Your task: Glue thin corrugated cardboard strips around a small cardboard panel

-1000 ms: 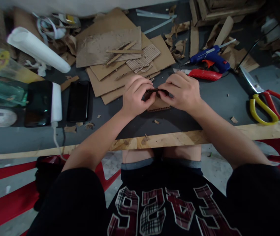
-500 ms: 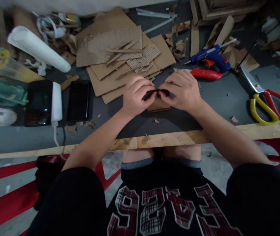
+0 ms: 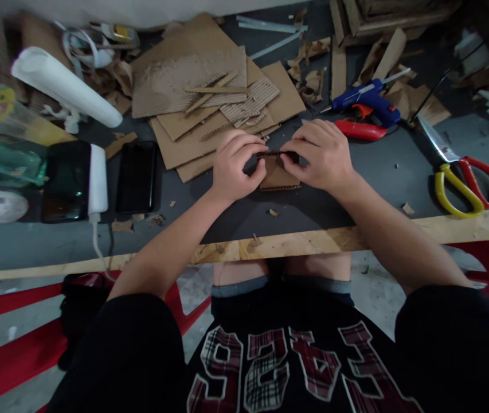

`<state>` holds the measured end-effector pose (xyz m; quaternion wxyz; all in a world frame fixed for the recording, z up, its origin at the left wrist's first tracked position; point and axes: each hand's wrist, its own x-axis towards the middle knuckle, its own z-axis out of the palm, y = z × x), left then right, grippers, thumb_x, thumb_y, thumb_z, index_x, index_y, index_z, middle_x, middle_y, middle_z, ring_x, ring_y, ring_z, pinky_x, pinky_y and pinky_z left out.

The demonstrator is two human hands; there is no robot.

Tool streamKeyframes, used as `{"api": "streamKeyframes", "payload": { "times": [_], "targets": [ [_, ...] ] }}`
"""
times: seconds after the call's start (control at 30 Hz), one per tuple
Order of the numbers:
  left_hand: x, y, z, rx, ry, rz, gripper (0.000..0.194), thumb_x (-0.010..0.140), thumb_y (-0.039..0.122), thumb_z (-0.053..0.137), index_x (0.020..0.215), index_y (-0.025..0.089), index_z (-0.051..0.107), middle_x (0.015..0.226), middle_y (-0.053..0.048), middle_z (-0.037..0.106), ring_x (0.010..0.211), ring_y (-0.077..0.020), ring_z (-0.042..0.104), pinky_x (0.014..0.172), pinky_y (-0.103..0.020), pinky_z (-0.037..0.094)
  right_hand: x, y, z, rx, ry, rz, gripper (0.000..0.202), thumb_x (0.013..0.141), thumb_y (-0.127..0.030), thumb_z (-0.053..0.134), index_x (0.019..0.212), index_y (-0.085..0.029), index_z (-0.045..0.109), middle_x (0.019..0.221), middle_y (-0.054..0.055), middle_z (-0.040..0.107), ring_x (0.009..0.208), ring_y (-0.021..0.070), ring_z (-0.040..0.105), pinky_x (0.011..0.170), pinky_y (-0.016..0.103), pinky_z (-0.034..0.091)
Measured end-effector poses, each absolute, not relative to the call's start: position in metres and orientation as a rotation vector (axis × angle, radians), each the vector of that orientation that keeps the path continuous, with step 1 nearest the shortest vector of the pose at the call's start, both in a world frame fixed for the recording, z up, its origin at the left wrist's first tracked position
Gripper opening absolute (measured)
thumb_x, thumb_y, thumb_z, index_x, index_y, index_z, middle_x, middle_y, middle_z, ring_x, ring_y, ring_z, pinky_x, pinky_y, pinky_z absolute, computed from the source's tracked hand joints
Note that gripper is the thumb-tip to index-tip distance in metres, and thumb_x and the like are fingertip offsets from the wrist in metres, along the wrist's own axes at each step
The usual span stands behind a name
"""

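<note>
A small corrugated cardboard piece (image 3: 279, 174) lies on the dark worktop in front of me. Along its far edge runs a narrow, dark cardboard strip (image 3: 271, 154), pinched at its left end by my left hand (image 3: 236, 167). At the right end of the strip, my right hand (image 3: 324, 156) has its thumb and fingertips closed on it. The fingers partly hide both ends, and I cannot tell whether the strip is joined to the flat piece.
Stacked cardboard sheets (image 3: 175, 112) lie beyond my hands. To the right are a blue glue gun (image 3: 367, 103), a red-handled cutter (image 3: 360, 130) and scissors (image 3: 459, 183). At left are a black phone (image 3: 136, 176), a white roll (image 3: 66, 86) and bottles.
My fingers have shifted apart slightly along the strip, and more of the strip and of the flat cardboard piece now shows between my hands.
</note>
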<state>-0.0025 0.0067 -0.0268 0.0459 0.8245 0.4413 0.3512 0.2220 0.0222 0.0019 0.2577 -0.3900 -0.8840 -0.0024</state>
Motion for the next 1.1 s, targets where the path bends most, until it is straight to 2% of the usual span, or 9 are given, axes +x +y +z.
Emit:
{"api": "streamKeyframes", "payload": {
  "times": [0.3,0.6,0.87,1.1],
  "targets": [
    [-0.008,0.012,-0.024,2.584,1.376,1.065,0.023,0.092,0.037,0.048,0.101,0.024,0.064,0.111,-0.008,0.068,0.113,-0.0272,0.060,0.103,-0.053,0.048,0.220,0.024,0.001,-1.137,-2.493,0.045,0.027,0.090,-0.029,0.049,0.091,-0.020,0.075,0.100,0.012,0.067,0.096,0.0285,0.059,0.077,0.041,0.043],
    [-0.017,0.026,-0.028,2.603,1.287,0.964,0.023,0.089,0.041,0.056,0.081,0.023,0.067,0.109,-0.010,0.066,0.116,-0.0314,0.058,0.103,-0.057,0.047,0.221,0.026,-0.005,-1.175,-2.547,0.063,0.031,0.093,-0.030,0.047,0.092,-0.019,0.076,0.096,0.011,0.069,0.093,0.0258,0.059,0.070,0.036,0.040],
    [-0.016,0.028,-0.031,2.633,1.294,0.987,0.021,0.089,0.039,0.057,0.080,0.024,0.069,0.105,-0.009,0.067,0.112,-0.0301,0.060,0.100,-0.055,0.049,0.220,0.026,-0.006,-1.176,-2.557,0.003,0.032,0.094,-0.030,0.046,0.093,-0.019,0.076,0.095,0.011,0.068,0.093,0.0259,0.060,0.068,0.036,0.039],
    [-0.016,0.029,-0.034,2.631,1.270,0.932,0.026,0.094,0.041,0.052,0.082,0.022,0.066,0.107,-0.009,0.066,0.114,-0.0294,0.060,0.103,-0.054,0.047,0.220,0.026,-0.005,-1.191,-2.537,0.083,0.030,0.092,-0.029,0.048,0.093,-0.019,0.077,0.097,0.011,0.069,0.092,0.0263,0.059,0.069,0.037,0.040]
  ]
}}
